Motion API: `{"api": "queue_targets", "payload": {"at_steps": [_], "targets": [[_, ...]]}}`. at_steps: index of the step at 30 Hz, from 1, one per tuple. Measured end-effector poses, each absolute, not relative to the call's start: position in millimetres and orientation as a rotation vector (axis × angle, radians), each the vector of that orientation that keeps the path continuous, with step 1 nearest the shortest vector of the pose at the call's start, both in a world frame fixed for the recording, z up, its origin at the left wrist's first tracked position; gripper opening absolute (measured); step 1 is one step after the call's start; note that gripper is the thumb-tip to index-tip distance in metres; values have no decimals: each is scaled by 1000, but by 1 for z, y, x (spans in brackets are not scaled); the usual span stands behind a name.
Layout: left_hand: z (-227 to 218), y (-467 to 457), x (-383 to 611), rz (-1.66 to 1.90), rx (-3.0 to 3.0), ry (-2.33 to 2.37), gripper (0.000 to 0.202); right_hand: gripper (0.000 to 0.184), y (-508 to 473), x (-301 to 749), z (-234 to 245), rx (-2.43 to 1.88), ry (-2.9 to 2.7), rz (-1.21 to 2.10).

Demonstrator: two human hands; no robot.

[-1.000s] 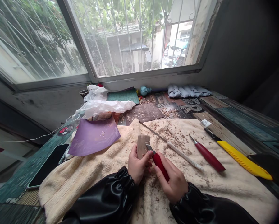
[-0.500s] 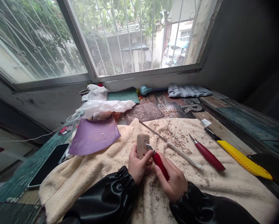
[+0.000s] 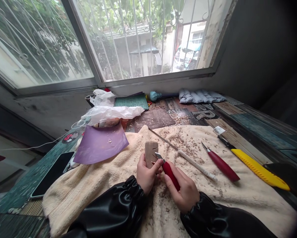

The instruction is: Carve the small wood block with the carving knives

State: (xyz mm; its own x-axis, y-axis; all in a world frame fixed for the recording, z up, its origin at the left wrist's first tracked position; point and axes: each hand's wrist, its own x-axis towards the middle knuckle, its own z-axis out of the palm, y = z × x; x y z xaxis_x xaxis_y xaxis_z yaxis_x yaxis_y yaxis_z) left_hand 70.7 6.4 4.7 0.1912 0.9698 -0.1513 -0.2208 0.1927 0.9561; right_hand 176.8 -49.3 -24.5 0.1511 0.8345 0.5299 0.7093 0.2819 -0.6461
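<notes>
My left hand [image 3: 147, 173] is closed around the lower part of a small flat wood block [image 3: 150, 150], held upright over the beige towel [image 3: 96, 185]. Dark notches are cut in the block's right side. A red-handled carving knife [image 3: 170, 173] is gripped in my right hand [image 3: 184, 188], its short blade at the block's right edge. My left thumb rests against the knife near the blade's base. A second red-handled knife [image 3: 223, 164] lies on the towel to the right, beside a thin file with a pale wrapped handle [image 3: 198, 165]. Wood shavings are scattered around.
Farther right lies a yellow utility knife [image 3: 260, 168]. Purple sandpaper [image 3: 101, 145] and a white plastic bag [image 3: 113, 113] are at the left, with a black-screened tablet [image 3: 51, 175] near the table edge. A brown board [image 3: 153, 119] and a grey cushion [image 3: 200, 97] lie toward the window.
The wood block has tilted very slightly to the left in my left hand. Both hands otherwise keep nearly the same place, and the knife blade stays at the block's edge.
</notes>
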Motion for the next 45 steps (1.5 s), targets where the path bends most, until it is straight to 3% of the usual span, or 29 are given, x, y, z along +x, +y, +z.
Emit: {"api": "queue_targets", "payload": {"at_steps": [45], "targets": [[4,8,70,1002,1008,1008,38,39,-49,177,-25,-1464,-1584,144]]}}
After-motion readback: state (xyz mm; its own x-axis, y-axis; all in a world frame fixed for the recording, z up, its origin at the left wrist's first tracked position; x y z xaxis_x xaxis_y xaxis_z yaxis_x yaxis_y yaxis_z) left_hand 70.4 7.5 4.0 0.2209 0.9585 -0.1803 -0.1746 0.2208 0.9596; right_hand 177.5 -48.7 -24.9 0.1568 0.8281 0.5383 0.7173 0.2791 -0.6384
